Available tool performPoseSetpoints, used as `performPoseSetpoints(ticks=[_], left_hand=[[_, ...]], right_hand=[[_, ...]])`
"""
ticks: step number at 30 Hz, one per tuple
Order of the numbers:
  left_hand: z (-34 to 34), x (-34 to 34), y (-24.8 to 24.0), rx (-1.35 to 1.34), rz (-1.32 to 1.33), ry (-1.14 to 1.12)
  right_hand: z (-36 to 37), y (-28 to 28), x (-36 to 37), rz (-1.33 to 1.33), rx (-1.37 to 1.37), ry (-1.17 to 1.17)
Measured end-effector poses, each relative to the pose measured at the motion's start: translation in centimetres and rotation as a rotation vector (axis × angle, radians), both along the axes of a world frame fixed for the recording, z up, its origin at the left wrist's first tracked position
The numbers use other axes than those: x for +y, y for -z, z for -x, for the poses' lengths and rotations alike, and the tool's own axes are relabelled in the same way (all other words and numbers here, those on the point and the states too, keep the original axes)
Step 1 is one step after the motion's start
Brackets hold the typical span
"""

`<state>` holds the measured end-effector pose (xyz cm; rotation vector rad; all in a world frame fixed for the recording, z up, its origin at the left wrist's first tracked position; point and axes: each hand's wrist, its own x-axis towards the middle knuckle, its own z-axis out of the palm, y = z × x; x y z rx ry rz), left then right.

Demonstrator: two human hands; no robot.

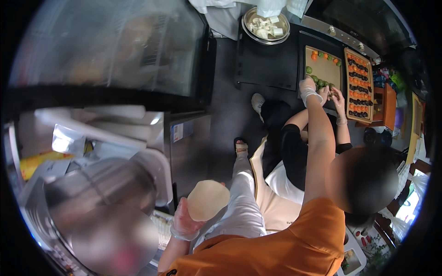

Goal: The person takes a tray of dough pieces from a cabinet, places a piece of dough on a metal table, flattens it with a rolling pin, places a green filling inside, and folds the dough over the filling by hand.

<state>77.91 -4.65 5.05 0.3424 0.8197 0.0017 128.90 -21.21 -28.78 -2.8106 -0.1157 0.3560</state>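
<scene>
My left hand point(186, 218), in a clear plastic glove, holds a pale, flat, round sheet of dough point(208, 200) low in front of me, its fingers under and around the edge. My right arm stretches far forward to a baking tray point(328, 69) lined with tan paper. There my gloved right hand point(308, 86) is closed at the tray's near left edge, beside a cluster of green balls point(321, 83); what its fingers hold is hidden. Close by, a co-worker's gloved hands point(338, 102) work at the same green balls. Orange and green balls point(321, 54) line the tray's far edge.
Right of it lies a tray point(349, 89) with rows of orange and dark balls. A metal bowl point(266, 40) with pale pieces stands on the dark table point(267, 64). The co-worker sits close on my right. A large metal bowl point(99, 184) and a glass-fronted appliance point(115, 50) stand left.
</scene>
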Motion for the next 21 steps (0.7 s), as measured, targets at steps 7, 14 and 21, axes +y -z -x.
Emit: performPoseSetpoints(ticks=[7, 14, 21], left_hand=[[-6.6, 2.2, 7.4, 0.159, 0.065, 0.015], [-10.3, 3.2, 12.4, 0.172, 0.122, 0.003], [-11.9, 3.6, 13.5, 0.215, 0.121, 0.052]], right_hand=[[-8.6, 7.8, -4.3, 0.327, 0.073, -0.150], [-11.2, 9.8, -4.0, 0.453, 0.216, -0.153], [-14.0, 9.7, -5.3, 0.359, 0.332, -0.312]])
